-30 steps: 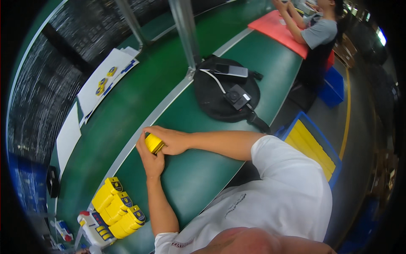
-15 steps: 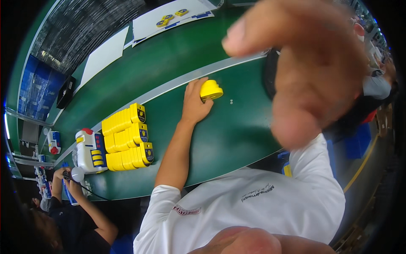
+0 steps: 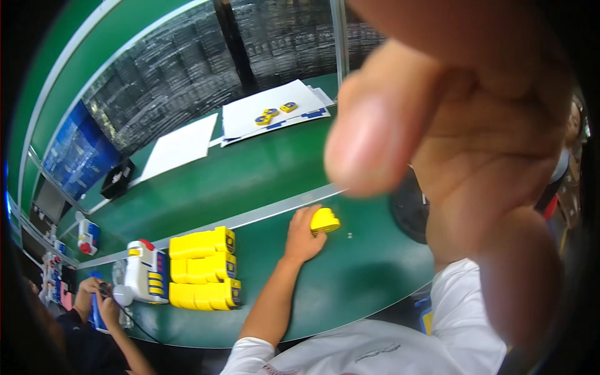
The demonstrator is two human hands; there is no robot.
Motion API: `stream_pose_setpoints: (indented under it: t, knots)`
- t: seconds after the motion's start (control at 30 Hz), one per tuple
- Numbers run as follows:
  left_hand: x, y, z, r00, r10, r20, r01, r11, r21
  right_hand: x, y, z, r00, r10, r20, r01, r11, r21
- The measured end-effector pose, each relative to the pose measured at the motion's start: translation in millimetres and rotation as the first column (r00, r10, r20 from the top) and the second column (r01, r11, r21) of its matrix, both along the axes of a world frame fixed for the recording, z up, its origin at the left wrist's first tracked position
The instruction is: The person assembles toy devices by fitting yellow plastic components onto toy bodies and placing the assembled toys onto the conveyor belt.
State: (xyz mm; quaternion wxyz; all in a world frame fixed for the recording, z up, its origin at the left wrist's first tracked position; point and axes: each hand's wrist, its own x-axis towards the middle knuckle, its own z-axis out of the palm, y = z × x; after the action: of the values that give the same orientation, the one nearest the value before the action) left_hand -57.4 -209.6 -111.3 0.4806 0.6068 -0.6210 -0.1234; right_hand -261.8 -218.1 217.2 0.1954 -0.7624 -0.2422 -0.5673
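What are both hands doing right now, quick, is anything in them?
Left hand: closed on a yellow piece.
Right hand: open and raised, nothing visible in it.

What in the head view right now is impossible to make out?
All in the head view:
Black pad: right part hidden behind the raised right hand.
Right hand: close to the lens, blurred, cut off by the top edge.
Yellow stack: left side covered by the left hand.
White specks on the table: too small to identify.
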Motion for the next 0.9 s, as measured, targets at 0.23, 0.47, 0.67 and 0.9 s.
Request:
stream_pose_setpoints:
  t: [0.23, 0.47, 0.67, 0.9]
  knots:
    - [-0.3, 8.7, 36.1, 0.995, 0.014, 0.097, -0.009, 0.999, -0.047, 0.0, 4.1, -9.3, 0.990, 0.126, -0.058, -0.102, 0.945, 0.310]
    - [-0.1, 2.6, 44.3, 0.994, 0.027, 0.104, -0.028, 1.000, 0.008, 27.7, -10.8, -35.3, 0.950, 0.255, -0.179, -0.107, 0.806, 0.582]
    - [7.8, 0.9, 25.0, 0.993, 0.019, 0.120, -0.012, 0.998, -0.055, 59.5, -78.0, -216.9, 0.610, -0.460, -0.645, 0.573, 0.818, -0.042]
    - [-7.2, 9.4, 36.3, 0.997, 0.055, 0.051, -0.050, 0.995, -0.081, 51.7, -95.0, -301.3, 0.688, -0.084, -0.720, 0.446, 0.832, 0.329]
